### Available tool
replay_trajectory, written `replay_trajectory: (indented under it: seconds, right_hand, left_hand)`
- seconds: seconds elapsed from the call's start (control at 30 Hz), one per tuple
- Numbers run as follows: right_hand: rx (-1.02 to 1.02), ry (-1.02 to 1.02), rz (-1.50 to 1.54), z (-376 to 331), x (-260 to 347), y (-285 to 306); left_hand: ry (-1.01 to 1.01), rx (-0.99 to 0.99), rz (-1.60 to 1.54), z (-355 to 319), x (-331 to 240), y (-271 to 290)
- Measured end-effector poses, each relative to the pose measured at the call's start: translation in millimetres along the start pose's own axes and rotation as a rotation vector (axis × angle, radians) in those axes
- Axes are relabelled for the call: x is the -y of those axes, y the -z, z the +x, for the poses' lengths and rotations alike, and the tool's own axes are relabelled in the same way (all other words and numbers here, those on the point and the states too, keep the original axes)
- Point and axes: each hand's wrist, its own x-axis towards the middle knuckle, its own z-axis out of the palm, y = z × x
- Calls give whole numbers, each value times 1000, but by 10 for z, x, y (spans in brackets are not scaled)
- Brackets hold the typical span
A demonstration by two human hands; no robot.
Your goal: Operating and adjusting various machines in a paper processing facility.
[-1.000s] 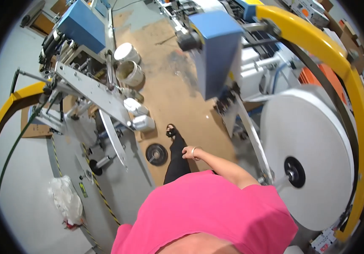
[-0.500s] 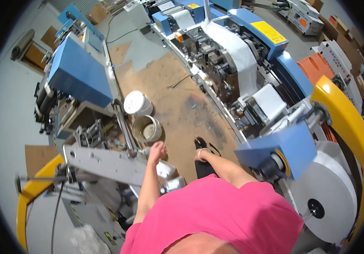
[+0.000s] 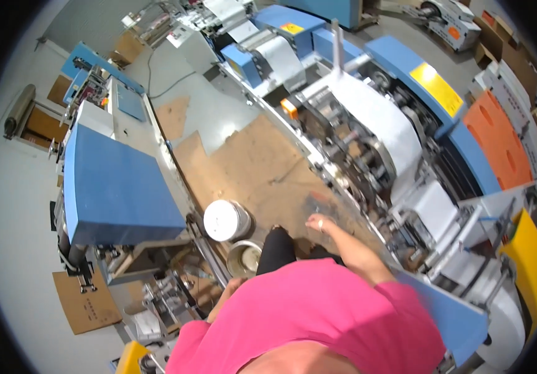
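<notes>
**Walking the aisle between two machine lines**

Grey concrete floor (image 3: 6, 206) runs under a narrow workshop aisle, and flattened sheets of brown cardboard (image 3: 256, 162) cover the middle of it. On the person's left stands a long machine with a large blue sheet-metal cover (image 3: 116, 187); bare metal brackets and rollers jut out below it. On the person's right a longer line of blue-and-grey machinery (image 3: 368, 112) carries a wide web of white paper (image 3: 374, 118) over its rollers, with an orange perforated panel (image 3: 496, 143) beyond and a curved yellow guard (image 3: 530, 262) near the lower right edge.

A person in a bright pink shirt (image 3: 318, 318) fills the bottom of the view, one dark trouser leg (image 3: 276, 249) stepping forward. The right hand (image 3: 316, 222) hangs out in front of the body over the cardboard, fingers loosely spread and empty, a ring on one finger; it touches nothing and sits near the edge of the right-hand machine. The left hand (image 3: 231, 288) is low beside the hip, mostly hidden by the shirt, so I cannot tell whether it is spread or closed.

Two round pails stand on the floor just ahead of the left leg: a white plastic bucket with its lid on (image 3: 225, 219), and touching it, nearer the body, an open grey bucket (image 3: 243, 257). The left hand is nearest the open one.
</notes>
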Motion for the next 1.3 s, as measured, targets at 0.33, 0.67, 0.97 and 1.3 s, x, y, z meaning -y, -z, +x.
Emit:
replay_trajectory:
  seconds: [0.33,0.67,0.97,1.3]
  right_hand:
    - [140,-394,277,982,295,134]
    - [-535,-436,757,1207,1318,581]
    - [-706,-356,949,1177,1508,1364]
    - [-962,-396,1141,1428,1140,1901]
  left_hand:
    - [-308,-96,11,514,-4158,2639]
    - [-1126,124,237,448,-8213,1885]
    - [-1264,-441,513,397,-9132,632]
    - [-1456,-209,222,126,-9230,639]
